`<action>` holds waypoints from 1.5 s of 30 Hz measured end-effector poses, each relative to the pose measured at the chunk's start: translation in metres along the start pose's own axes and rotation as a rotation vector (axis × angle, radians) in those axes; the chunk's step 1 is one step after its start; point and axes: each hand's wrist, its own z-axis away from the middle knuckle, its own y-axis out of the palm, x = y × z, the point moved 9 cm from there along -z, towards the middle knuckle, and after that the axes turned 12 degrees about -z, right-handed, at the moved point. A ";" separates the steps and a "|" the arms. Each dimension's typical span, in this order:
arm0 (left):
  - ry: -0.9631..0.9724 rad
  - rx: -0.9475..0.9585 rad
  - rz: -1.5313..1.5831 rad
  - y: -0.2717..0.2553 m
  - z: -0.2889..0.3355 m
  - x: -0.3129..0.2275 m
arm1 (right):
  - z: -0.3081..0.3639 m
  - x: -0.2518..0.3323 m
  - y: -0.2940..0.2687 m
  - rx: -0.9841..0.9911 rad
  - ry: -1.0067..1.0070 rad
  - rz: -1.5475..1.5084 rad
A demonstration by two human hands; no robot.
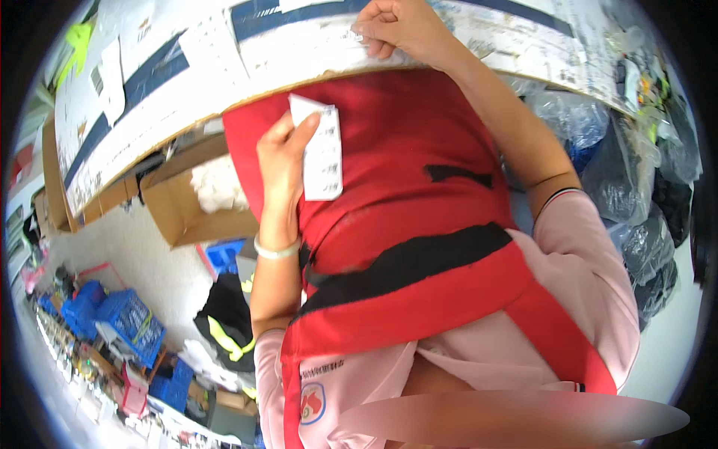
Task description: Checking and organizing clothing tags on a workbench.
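Observation:
My left hand (280, 166) is closed on a folded white label sheet (323, 161) with rows of small black print. It holds the sheet over my red apron (404, 142), thumb on top. Above the table's near edge, my right hand (407, 31) has its fingers curled and thumb and forefinger pressed together. Something small and pale seems to be at those fingertips, too small to name. Beneath that hand lies the white cardboard-covered tabletop (292, 49) with dark blue bands.
An open cardboard box (176, 209) with white stuff inside stands below the table at left. Blue crates (131, 322) and a black garment with neon yellow stripes (224, 322) lie on the left. Clear plastic bags (621, 165) are piled at right.

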 end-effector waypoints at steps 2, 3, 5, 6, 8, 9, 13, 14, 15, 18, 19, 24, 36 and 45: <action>0.004 0.007 0.020 -0.003 0.001 0.000 | -0.013 0.009 -0.046 -0.127 -0.093 0.065; -0.003 0.008 0.044 -0.006 0.001 0.003 | -0.019 0.016 -0.072 -0.230 -0.163 0.101; 0.024 0.049 0.087 0.003 -0.003 -0.001 | -0.026 0.037 -0.118 -0.139 -0.339 -0.033; 0.031 0.062 0.117 0.007 -0.006 -0.003 | -0.046 0.030 -0.160 -0.305 -0.324 0.081; 0.036 0.053 0.112 0.001 -0.004 -0.002 | -0.059 0.023 -0.176 -0.451 -0.299 0.332; 0.043 0.067 0.112 0.003 -0.004 -0.003 | -0.064 0.017 -0.181 -0.450 -0.296 0.333; 0.010 0.002 0.056 -0.002 -0.001 -0.007 | -0.065 0.025 -0.169 -0.611 -0.455 0.898; 0.023 0.005 0.048 -0.005 0.000 -0.007 | -0.054 0.037 -0.157 -0.654 -0.520 0.923; 0.040 0.019 0.042 -0.003 -0.003 -0.008 | -0.048 0.042 -0.156 -0.657 -0.490 0.951; 0.090 0.055 0.098 0.010 -0.006 -0.019 | -0.003 0.059 -0.092 -0.508 -0.557 0.666; 0.101 0.048 0.094 0.005 -0.002 -0.021 | -0.006 0.030 -0.051 -0.238 -0.443 0.407; 0.147 0.016 0.106 0.001 -0.002 -0.020 | 0.050 -0.010 0.073 0.203 -0.143 0.113; 0.174 0.033 -0.083 0.001 0.001 -0.022 | 0.069 -0.012 0.083 0.092 -0.339 0.135; -0.048 -0.073 0.262 -0.014 -0.009 0.000 | 0.076 0.026 0.080 0.081 -0.602 0.354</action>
